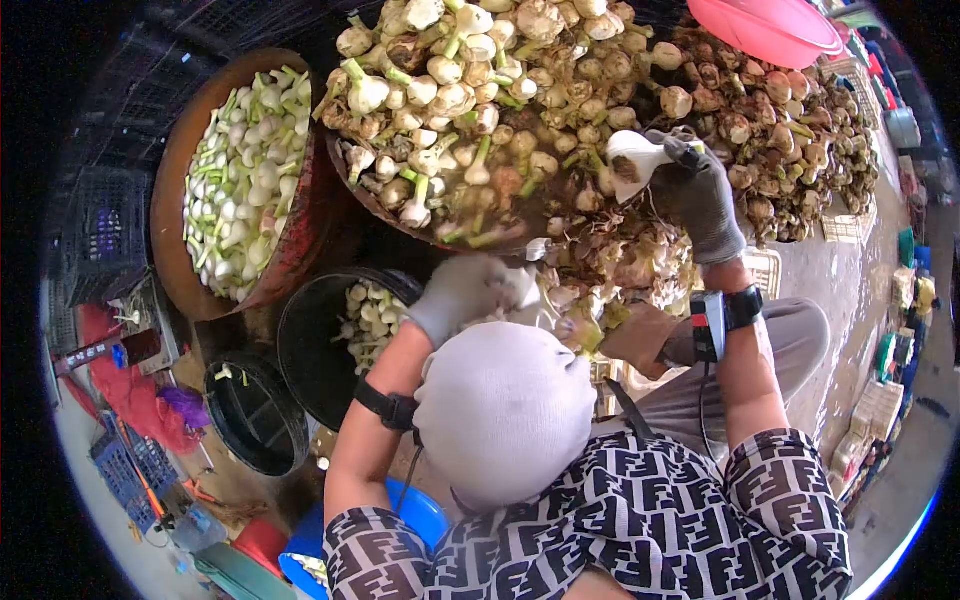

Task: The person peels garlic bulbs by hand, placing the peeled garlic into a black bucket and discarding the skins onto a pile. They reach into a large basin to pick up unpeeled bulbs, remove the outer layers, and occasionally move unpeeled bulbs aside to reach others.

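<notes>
fingers of our right hand point(700, 195), in a grey glove, are closed around the narrow end of a white bulb point(632, 163), which has a brown patch on its wide side and hangs over the right part of the big heap of garlic point(540, 80). our left hand point(462, 295), gloved too, is blurred, nearer to us and further left; it is close to some pale stuff at its fingertips, but we cannot tell whether its fingers are wide or narrow, or whether they hold anything. between our hands and just below the white bulb lies a pile of loose skins and leaves point(645, 255). the heap spreads across the far middle, with a darker, dirtier mass of bulbs point(770, 130) to its right and a pink basin point(765, 28) at the far right edge of it. to the far left, a rusty round tub point(180, 220) holds white and green trimmed bulbs. nearer, a black bucket point(300, 345) beside our left hand has pale bulbs in it, and a smaller black tub point(262, 455) is to its left. a blue bucket point(425, 515) shows near our left sleeve point(375, 555).
</notes>
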`<state>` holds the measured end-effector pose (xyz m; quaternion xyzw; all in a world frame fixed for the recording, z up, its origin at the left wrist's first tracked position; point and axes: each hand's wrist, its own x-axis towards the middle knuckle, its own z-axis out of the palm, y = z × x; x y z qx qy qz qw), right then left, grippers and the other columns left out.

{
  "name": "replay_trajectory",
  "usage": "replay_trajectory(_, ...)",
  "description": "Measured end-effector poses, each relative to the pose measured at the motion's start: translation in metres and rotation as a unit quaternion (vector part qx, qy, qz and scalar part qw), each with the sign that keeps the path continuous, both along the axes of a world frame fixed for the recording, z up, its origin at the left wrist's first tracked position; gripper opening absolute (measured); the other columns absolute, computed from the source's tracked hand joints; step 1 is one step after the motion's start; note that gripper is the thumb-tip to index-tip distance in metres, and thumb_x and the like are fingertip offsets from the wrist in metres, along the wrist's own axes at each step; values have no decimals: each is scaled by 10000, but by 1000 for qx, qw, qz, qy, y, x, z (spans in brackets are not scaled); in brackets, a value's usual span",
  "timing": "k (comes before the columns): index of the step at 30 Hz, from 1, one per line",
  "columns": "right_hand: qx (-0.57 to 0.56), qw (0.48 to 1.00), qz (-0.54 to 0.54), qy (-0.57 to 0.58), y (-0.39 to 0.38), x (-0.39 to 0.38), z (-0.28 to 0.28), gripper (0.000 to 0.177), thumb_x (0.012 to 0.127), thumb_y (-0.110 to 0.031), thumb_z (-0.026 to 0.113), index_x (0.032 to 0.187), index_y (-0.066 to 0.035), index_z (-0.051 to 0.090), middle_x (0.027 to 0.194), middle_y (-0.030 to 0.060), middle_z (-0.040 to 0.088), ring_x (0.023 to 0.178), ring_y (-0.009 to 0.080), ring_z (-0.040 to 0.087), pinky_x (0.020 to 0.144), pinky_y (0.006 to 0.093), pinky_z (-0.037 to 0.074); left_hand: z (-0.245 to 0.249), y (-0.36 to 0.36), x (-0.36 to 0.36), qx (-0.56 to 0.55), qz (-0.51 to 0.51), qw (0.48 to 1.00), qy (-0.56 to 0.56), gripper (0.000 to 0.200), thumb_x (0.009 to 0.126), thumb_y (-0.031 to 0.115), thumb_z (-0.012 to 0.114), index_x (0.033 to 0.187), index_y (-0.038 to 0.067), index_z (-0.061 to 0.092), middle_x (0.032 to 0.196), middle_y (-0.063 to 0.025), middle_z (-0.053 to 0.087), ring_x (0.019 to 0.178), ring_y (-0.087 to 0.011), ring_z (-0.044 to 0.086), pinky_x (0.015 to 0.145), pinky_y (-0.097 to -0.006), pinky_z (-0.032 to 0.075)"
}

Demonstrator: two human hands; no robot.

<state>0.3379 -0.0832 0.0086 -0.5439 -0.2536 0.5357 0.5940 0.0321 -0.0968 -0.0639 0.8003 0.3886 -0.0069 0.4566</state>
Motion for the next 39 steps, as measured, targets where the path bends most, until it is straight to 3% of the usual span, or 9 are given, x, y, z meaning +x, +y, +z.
replay_trajectory(3, 13, 999, 21, -23, 3, -22, -19, 160, 851, -111, 518, 958, -11, 583, 895, 77, 626, 662, 137, 588, 546, 224, 480, 40, 21, 16, 94, 168, 967, -170, 412, 730, 394, 659, 992, 81, 606, 936, -119, 605, 875, -271, 590, 772, -350, 463)
replay_trajectory(8, -65, 991, 95, -63, 4, -67, -30, 233, 825, -215, 592, 990, -51, 604, 719, 23, 589, 556, 95, 541, 509, 224, 464, 73, 45, 30, 278, 63, 941, -184, 670, 641, 193, 734, 1239, 146, 436, 1105, -112, 463, 1026, -301, 490, 835, -371, 438)
replay_trajectory(13, -184, 978, 67, 79, 4, -95, -28, 219, 824, -218, 593, 944, -34, 596, 669, 54, 577, 519, 133, 531, 463, 245, 449, 47, 38, 31, 316, 95, 925, -187, 350, 680, 43, 659, 988, 104, 504, 962, -105, 521, 859, -275, 557, 712, -348, 471)
replay_trajectory(21, -147, 956, 109, 229, -13, -79, -47, 292, 890, -253, 449, 1045, -16, 521, 890, 107, 624, 715, 215, 626, 617, 300, 522, 30, 43, 0, -34, 475, 785, -397, 157, 759, -16, 592, 877, 51, 514, 784, -29, 526, 589, -99, 495, 532, -215, 443)
replay_trajectory(28, -137, 966, 117, 186, -6, -94, -58, 270, 911, -226, 420, 1075, -29, 505, 911, 109, 626, 728, 199, 631, 613, 320, 534, 26, 31, 28, 304, 107, 927, -193, 200, 770, 154, 650, 900, 75, 520, 850, -37, 525, 768, -128, 540, 641, -289, 468)
replay_trajectory(31, -52, 975, 138, 168, -14, -97, -65, 248, 909, -216, 431, 1043, -29, 524, 905, 96, 620, 731, 215, 619, 643, 332, 528, 23, 33, 25, 194, 242, 918, -249, 107, 773, 45, 594, 837, 74, 513, 750, -32, 527, 729, -145, 560, 628, -302, 484)
replay_trajectory(34, -79, 975, 83, 190, -22, -88, -65, 255, 904, -217, 436, 1043, -22, 523, 933, 91, 617, 788, 205, 610, 702, 326, 516, 15, 43, 2, -229, 445, 692, -520, 56, 856, 108, 531, 887, 62, 538, 712, -63, 589, 576, -131, 572, 511, -254, 479)
replay_trajectory(36, -118, 958, 43, 258, -22, -84, -59, 285, 903, -241, 426, 1052, -17, 521, 956, 108, 612, 825, 222, 604, 724, 323, 513, 5, 53, -16, -245, 525, 614, -536, 128, 864, 187, 550, 891, 62, 535, 704, -62, 589, 574, -133, 577, 508, -271, 484)
replay_trajectory(39, -132, 971, 49, 190, -19, -81, -44, 320, 905, -261, 410, 1072, -9, 514, 978, 129, 605, 846, 238, 603, 721, 319, 514, 4, 41, -15, 60, 342, 933, -91, 301, 852, 168, 549, 1110, 35, 470, 954, -98, 566, 865, -203, 567, 727, -298, 469)
